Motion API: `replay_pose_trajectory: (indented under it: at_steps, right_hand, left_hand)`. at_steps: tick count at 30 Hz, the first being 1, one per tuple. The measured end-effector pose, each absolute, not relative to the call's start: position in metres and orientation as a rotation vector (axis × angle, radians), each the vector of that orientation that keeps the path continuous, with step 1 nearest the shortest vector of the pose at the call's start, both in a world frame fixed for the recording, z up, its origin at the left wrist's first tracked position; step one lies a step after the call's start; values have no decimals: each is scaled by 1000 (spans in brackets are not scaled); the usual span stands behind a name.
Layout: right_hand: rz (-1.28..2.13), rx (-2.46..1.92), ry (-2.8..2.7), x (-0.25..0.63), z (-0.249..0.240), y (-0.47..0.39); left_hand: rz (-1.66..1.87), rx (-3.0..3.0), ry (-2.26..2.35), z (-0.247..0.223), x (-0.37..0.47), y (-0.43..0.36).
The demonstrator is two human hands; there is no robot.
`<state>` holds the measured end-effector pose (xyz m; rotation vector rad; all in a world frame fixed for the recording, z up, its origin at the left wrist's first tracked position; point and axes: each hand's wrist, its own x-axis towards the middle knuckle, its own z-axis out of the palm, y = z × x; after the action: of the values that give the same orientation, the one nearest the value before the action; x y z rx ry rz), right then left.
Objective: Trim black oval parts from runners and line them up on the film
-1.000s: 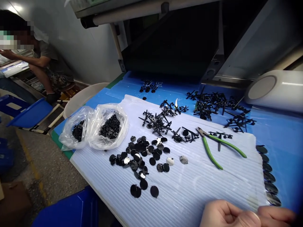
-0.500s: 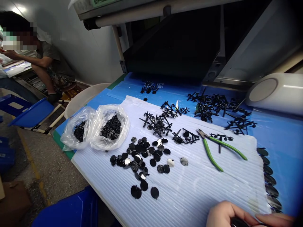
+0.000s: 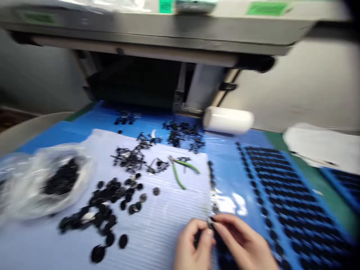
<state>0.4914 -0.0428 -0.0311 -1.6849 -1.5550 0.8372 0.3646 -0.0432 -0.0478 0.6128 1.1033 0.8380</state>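
Low in the view, my left hand [image 3: 194,245] is closed with a black piece [image 3: 198,237] in its curled fingers, probably one of the discs, though blur hides its shape. My right hand [image 3: 243,242] meets it fingertip to fingertip, pinching a tiny part [image 3: 210,222] that I cannot make out. To the left, loose black discs [image 3: 111,191] lie scattered on the ribbed white sheet [image 3: 165,228]. Green-handled cutting pliers [image 3: 178,172] rest with jaws apart beyond my hands. Black plastic sprue pieces [image 3: 131,157] are heaped beside them.
A clear plastic bag [image 3: 81,191] of small black parts stands at left. Rows of black discs [image 3: 281,187] cover blue strips at right. A white roll [image 3: 227,120] sits at the back, under a machine frame [image 3: 157,33]. White papers [image 3: 323,146] lie far right.
My view has swung right, bringing both hands, the disc rows and the papers into sight. The co-worker has left the view. My hands remain together at the small piece.
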Motion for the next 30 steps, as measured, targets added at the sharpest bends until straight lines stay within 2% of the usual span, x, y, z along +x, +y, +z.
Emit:
replay_pose_trajectory:
  at_steps: [4,9,16,22,30]
  right_hand:
    - [744,-1728,-1523,522,-20,-24]
    - [619,-1766,-1835,560,-25,-18]
    - [603,-1616,-2251,553,-18,-20]
    - [359,-1665,-2563,545,-15,-21]
    - [544,-1607,-2465,551,-23,-20]
  left_hand:
    - [716,562,1071,-38,356,-37]
    - [668,548,1071,-35,344,-33]
    - [593,648,1092,-36,348,-39]
    - [553,670,1088,-34,353,-41]
    - [559,650,1112,-28,356,-40]
